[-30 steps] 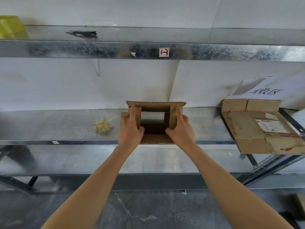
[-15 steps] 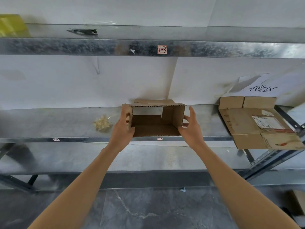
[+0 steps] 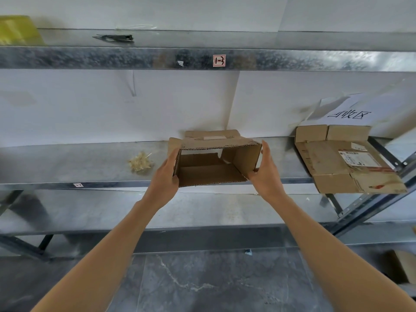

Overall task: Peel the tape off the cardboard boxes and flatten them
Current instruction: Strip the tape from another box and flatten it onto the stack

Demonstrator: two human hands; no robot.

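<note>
The open brown cardboard box (image 3: 211, 170) is between your hands, at the near edge of the middle galvanised metal shelf (image 3: 67, 163). Whether it rests on the shelf or is lifted just clear of it cannot be told. Its open mouth faces you and its long axis runs left to right. Inside you can see only its own bare walls and floor and a flap folded in at the far right. Pale light comes through a gap at the far end. The box is skewed, with the right wall leaning over to the right. A far flap sticks up behind the top panel, and a strip of pale tape (image 3: 213, 138) lies across it.

Your left hand (image 3: 165, 176) grips the left wall, fingers wrapped around its near edge. Your right hand (image 3: 266, 174) lies against the outside of the right wall with the fingers straight and the thumb at the lower near corner. The hands are apart, one on each side of the box.

Left of the box on the same shelf lies a crumpled wad of clear tape (image 3: 140, 162), well apart from your left hand. At the right end of the shelf lies a flattened brown cardboard box (image 3: 326, 158) with a white shipping label (image 3: 358, 158) on it. Its near corner hangs over the shelf edge.
</note>
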